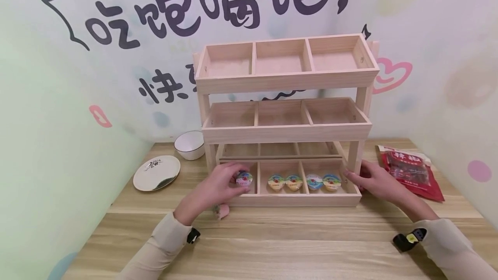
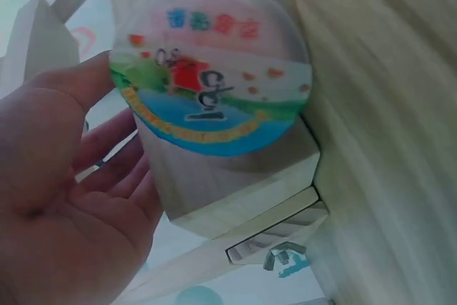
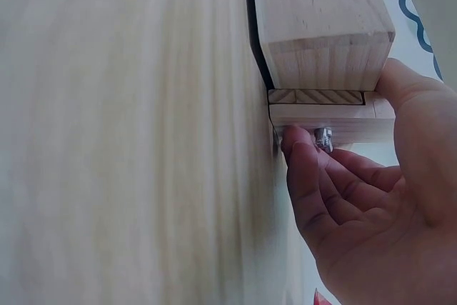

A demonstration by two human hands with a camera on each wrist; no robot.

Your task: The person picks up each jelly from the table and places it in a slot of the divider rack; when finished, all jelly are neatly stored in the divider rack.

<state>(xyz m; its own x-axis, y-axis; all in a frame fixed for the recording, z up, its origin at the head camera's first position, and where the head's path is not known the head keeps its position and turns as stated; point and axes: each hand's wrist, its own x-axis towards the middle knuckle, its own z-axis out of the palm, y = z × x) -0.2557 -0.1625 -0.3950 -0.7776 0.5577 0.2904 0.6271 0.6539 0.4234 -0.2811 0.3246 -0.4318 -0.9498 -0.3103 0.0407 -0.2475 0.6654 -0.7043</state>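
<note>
In the head view, my left hand [image 1: 214, 187] reaches over the left end of the bottom tray of a three-tier wooden rack [image 1: 285, 132]. Its thumb and fingers curl around a jelly cup [image 1: 244, 179] in the left compartment. Another jelly cup [image 1: 222, 211], pink, is tipped on its side at the tray's front left corner, below that hand. Its colourful lid [image 2: 211, 76] fills much of the left wrist view, covering the thumb tip. My right hand [image 1: 379, 182] grips the tray's right end, thumb against the wood, fingers curled beside a metal bolt [image 3: 323, 138].
Pairs of jelly cups sit in the middle [image 1: 285, 182] and right [image 1: 323, 182] compartments. A plate [image 1: 157, 172] and a white bowl [image 1: 190, 144] stand at the left. Beyond the right hand lies a red food packet [image 1: 414, 172].
</note>
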